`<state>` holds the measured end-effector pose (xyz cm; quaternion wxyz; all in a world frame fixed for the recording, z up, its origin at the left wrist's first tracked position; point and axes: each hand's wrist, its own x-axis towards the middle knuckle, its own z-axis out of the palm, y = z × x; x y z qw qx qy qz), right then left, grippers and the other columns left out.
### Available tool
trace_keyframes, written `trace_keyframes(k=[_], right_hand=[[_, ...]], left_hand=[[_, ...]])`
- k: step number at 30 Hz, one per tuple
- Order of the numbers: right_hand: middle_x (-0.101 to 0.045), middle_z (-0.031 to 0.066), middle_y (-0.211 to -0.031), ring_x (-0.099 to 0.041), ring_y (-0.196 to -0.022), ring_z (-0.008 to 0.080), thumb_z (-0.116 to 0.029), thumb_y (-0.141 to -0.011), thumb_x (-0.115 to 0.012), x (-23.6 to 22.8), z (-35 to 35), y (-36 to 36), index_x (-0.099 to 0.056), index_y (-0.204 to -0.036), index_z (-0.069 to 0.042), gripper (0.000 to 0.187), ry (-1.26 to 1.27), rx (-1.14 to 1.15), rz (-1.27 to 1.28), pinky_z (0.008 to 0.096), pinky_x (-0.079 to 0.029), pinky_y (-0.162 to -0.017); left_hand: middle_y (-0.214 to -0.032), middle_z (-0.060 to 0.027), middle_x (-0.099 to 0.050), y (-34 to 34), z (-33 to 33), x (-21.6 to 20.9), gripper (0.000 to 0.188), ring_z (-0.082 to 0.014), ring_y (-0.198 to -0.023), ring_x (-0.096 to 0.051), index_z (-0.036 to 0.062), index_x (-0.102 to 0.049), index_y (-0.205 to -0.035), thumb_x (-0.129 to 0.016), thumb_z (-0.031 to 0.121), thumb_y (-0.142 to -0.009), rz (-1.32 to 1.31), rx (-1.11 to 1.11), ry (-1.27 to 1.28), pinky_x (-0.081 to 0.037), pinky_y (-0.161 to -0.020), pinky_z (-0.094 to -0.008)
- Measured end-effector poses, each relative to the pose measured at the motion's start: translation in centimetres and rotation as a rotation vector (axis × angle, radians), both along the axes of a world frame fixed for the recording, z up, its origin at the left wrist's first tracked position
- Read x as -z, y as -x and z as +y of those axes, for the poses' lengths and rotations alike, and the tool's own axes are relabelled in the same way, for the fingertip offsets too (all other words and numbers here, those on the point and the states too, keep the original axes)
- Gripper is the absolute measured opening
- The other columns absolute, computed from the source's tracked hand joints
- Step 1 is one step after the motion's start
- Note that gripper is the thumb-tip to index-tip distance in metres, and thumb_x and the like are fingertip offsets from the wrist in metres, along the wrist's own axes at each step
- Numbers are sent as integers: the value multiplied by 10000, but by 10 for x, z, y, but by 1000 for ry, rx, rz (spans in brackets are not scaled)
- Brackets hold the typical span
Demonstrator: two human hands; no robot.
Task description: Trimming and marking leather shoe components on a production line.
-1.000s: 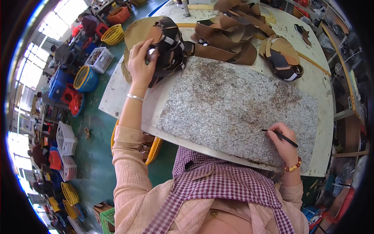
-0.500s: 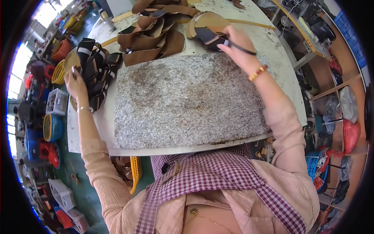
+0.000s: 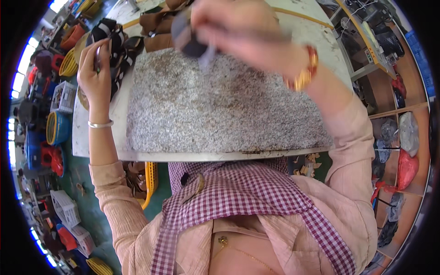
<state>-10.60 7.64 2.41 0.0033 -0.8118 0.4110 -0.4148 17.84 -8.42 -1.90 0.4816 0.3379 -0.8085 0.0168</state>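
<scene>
My left hand (image 3: 94,73) is closed around a small shiny metal tool (image 3: 97,58), mostly hidden by the fingers, so its kind is unclear. It is beside a heap of black strap pieces (image 3: 120,48) at the table's left edge. Smeared by motion, my right hand (image 3: 243,32) grips a dark piece with a brown part and a strap (image 3: 189,40). That hand is above the far part of a speckled grey stone slab (image 3: 220,114). Brown leather-like pieces (image 3: 158,27) lie in a pile beyond the slab, partly hidden behind the held piece.
The slab rests on a white table (image 3: 321,50) with a curved yellowish strip (image 3: 298,15) across its far part. A yellow basket (image 3: 151,183) with brown pieces is below the front edge. Crates and baskets (image 3: 57,126) line the left; shelves with bags (image 3: 408,137) are at right.
My right hand has lifted the dark piece off the far pile and brought it nearer and leftward, over the slab. My left hand has shifted slightly right and up, keeping the metal tool.
</scene>
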Motion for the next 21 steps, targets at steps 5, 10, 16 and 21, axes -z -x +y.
trace_keyframes(k=[5, 10, 16, 21], right_hand=[[-586, 15, -733, -583, -669, 168, -84, -852, -605, 91, 88, -9, -576, -942, -105, 97, -4, 30, 478, 295, -504, -693], [-576, 37, -789, -542, -673, 188, -19, -807, -678, 98, 112, 11, -595, -979, -61, 195, -200, 74, 331, 303, -474, -650], [-615, 34, -827, -572, -674, 172, 10, -768, -729, 78, 126, 20, -594, -992, -53, 269, -247, 203, 284, 294, -487, -643], [-632, 27, -833, -592, -688, 175, -18, -781, -721, 96, 110, 35, -550, -988, -76, 275, -255, 282, 212, 288, -497, -665]], left_hand=[[-966, -30, -670, 39, 34, 6, 341, -132, -732, -594, 36, -726, -1052, -676, -109, -748, -209, 567, -120, -461, -638, -221], [-971, -29, -665, 76, 81, 50, 376, -152, -745, -616, 21, -704, -1057, -796, -2, -693, -568, 977, -542, -488, -681, -263], [-883, -39, -679, 92, 57, 71, 328, -170, -721, -597, 33, -695, -978, -841, 124, -699, -767, 1149, -719, -490, -687, -286], [-839, -43, -694, 71, 87, 73, 350, -172, -648, -598, 57, -688, -992, -848, 132, -690, -777, 813, -513, -494, -668, -298]])
